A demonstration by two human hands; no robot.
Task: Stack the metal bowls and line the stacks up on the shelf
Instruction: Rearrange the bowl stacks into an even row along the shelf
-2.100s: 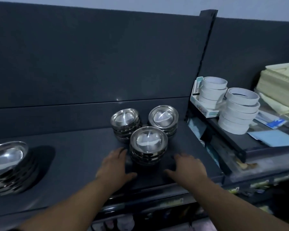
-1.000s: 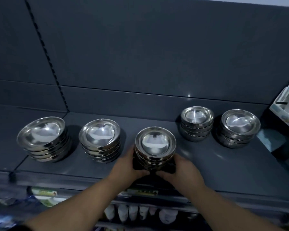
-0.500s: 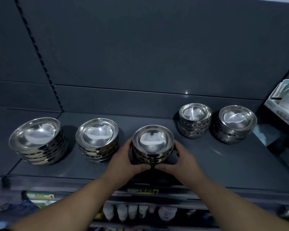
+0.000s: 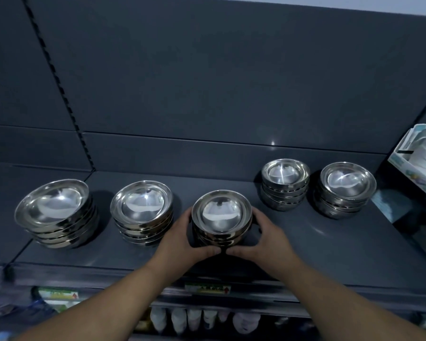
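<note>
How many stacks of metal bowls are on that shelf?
5: far-left stack, second stack beside it, middle stack held between left hand and right hand, fourth stack and far-right stack set further back. More could lie outside the frame.

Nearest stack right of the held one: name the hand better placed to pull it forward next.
Right hand, probably: it grips the held stack on the side facing that nearest stack; the left hand would cross over.

Single head view, forward and down, close over the dark shelf [image 4: 330, 244].
</note>
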